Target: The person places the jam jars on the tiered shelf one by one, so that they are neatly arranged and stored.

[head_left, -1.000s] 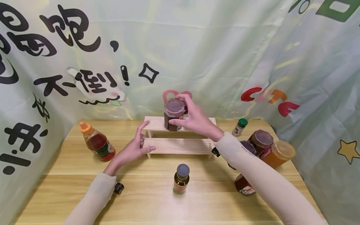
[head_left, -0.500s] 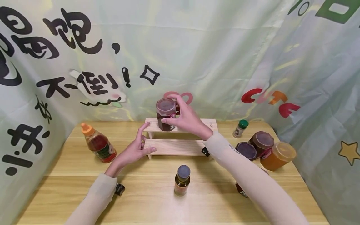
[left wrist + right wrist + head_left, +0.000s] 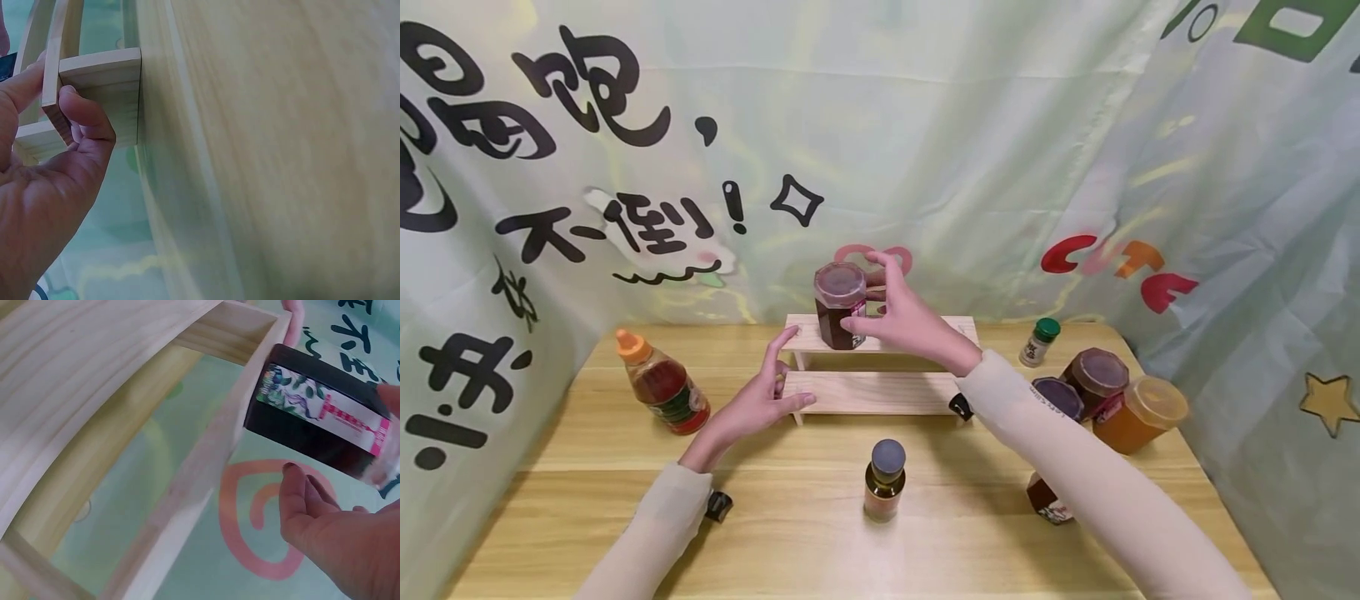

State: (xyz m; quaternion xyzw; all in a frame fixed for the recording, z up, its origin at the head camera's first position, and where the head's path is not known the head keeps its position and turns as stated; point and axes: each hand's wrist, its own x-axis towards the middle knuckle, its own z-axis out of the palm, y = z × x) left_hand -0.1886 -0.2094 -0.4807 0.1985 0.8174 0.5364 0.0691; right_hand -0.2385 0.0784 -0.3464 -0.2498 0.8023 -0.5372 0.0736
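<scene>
A dark jam jar (image 3: 840,307) with an eight-sided lid stands upright on the upper step of a small two-step wooden rack (image 3: 872,392), toward its left end. Just right of the jar is my right hand (image 3: 917,325), thumb and fingers spread around its side. In the right wrist view, a gap shows between the fingers and the jar (image 3: 319,412), whose label is floral and pink. My left hand (image 3: 763,396) grips the rack's left end. Its curled fingers hold the edge of a board (image 3: 53,81) in the left wrist view.
An orange-capped sauce bottle (image 3: 662,383) stands left of the rack. In front is a small dark-capped bottle (image 3: 885,483). To the right are a green-capped shaker (image 3: 1040,342), an orange jar (image 3: 1142,412) and several dark jars (image 3: 1096,379), partly behind the right sleeve. Printed cloth hangs behind.
My right hand moved the jar left along the upper step, then let go and drew back slightly to the right. The left hand stays at the rack's end.
</scene>
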